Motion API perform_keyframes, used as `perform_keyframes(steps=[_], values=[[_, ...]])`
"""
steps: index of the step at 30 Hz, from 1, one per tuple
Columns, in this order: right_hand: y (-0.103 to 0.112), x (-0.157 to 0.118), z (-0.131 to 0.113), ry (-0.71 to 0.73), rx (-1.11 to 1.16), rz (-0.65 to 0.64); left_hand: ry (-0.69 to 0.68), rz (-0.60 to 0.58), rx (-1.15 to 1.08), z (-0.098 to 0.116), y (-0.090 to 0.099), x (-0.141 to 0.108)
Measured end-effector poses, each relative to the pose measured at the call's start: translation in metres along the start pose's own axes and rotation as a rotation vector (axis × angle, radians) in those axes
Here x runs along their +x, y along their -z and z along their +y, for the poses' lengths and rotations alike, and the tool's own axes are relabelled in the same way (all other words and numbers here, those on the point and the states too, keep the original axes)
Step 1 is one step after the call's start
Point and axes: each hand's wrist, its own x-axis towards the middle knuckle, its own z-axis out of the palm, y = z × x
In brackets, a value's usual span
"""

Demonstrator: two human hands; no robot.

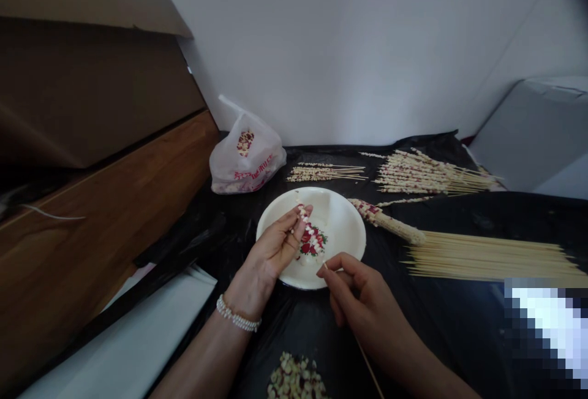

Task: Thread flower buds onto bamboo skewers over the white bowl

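Note:
A thin bamboo skewer (369,363) strung with cream and red corn kernels (316,241) slants across a white enamel bowl (351,215) with a red flower print. My left hand (280,239), wearing a beaded bracelet, closes its fingers around the upper, kernel-covered part over the bowl. Lower down, at the bowl's near rim, my right hand (356,288) pinches the skewer between thumb and forefinger, its bare end running down toward me. Loose corn kernels (296,377) lie in a pile at the bottom of the view. A partly stripped corn cob (390,221) rests right of the bowl.
Bare skewers (487,256) lie bundled at right. Behind the bowl are a small row (316,172) and a larger heap (413,172) of kernel-strung skewers. A plastic bag (248,157) holding kernels stands back left. Black plastic sheeting (450,307) covers the surface; cardboard (92,92) rises at left.

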Motion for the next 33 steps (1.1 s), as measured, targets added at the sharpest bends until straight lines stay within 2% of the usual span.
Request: perform_keyframes(steps=[3,9,14,21,27,33], values=[[0.001,-0.001,-0.001,0.006,-0.013,-0.002,-0.031,0.019,0.006,0.0,0.0,0.0],[0.0,-0.002,-0.001,0.006,-0.005,-0.004,-0.068,-0.023,0.005,0.002,0.006,0.006],[0.0,-0.001,-0.002,-0.01,-0.007,0.003,-0.001,0.001,-0.036,0.01,0.005,0.008],[0.0,-0.002,-0.001,-0.007,0.004,0.001,0.016,-0.073,-0.01,0.011,0.01,0.009],[0.0,-0.002,-0.003,-0.004,-0.006,-0.008,-0.023,0.013,-0.022,0.009,0.002,0.002],[-0.001,-0.002,-0.002,-0.008,0.018,-0.017,-0.018,0.056,-0.131,0.01,-0.003,-0.003]])
